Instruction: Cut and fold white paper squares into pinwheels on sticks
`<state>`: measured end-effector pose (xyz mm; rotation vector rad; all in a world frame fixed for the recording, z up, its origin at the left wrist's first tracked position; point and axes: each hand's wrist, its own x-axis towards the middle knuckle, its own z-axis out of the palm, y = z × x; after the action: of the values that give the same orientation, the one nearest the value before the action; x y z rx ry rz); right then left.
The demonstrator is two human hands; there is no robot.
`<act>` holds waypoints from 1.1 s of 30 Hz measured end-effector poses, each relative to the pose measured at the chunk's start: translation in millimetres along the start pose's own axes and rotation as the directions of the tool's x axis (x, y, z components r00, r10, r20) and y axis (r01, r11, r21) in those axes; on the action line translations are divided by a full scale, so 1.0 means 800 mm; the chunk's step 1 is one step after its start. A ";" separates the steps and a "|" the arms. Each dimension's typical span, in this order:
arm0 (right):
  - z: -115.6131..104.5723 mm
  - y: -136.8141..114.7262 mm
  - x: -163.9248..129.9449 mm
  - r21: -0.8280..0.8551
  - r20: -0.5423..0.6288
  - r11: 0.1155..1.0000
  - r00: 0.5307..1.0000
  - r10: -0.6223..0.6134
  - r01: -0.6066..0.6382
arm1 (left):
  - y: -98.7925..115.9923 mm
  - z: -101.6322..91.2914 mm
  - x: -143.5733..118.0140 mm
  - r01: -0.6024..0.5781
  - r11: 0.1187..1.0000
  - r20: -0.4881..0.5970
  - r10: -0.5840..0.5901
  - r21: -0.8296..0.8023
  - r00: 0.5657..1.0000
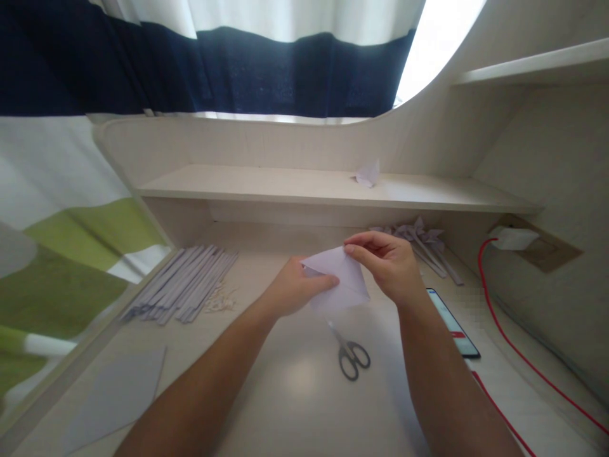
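A small sheet of white paper, with crease lines across it, is held above the desk between my two hands. My left hand grips its left side, thumb on top and fingers underneath. At the upper corner, the thumb and forefinger of my right hand pinch the paper's edge. Below the sheet, a pair of scissors with dark handles lies on the desk, its blades pointing away from me and its tips near the paper.
Rolled paper sticks lie at the left beside small pale pieces. Paper pinwheels on sticks rest at the back right. A phone and red cable are on the right. White sheets lie front left; folded paper sits on the shelf.
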<state>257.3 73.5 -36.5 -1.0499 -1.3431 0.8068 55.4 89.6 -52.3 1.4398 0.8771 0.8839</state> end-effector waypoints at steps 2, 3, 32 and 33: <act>0.000 0.000 0.001 0.021 -0.007 1.000 1.000 0.002 -0.002 | 0.000 -0.001 0.001 -0.010 1.000 0.007 0.010 -0.002 1.000; 0.000 0.000 0.002 0.031 -0.009 1.000 1.000 0.003 -0.003 | 0.000 -0.001 0.001 -0.012 1.000 0.007 0.012 -0.008 1.000; 0.009 -0.007 -0.009 0.081 0.241 0.987 0.963 0.116 -0.139 | 0.003 -0.009 0.000 -0.091 0.995 0.125 0.084 0.051 0.989; 0.008 -0.007 -0.009 0.099 0.237 0.985 0.965 0.114 -0.141 | 0.003 -0.009 0.001 -0.109 0.994 0.091 0.106 0.028 0.990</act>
<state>249.6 65.9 -34.3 -0.9815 -1.4148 1.1181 49.1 93.4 -49.8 1.5554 0.7556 0.8816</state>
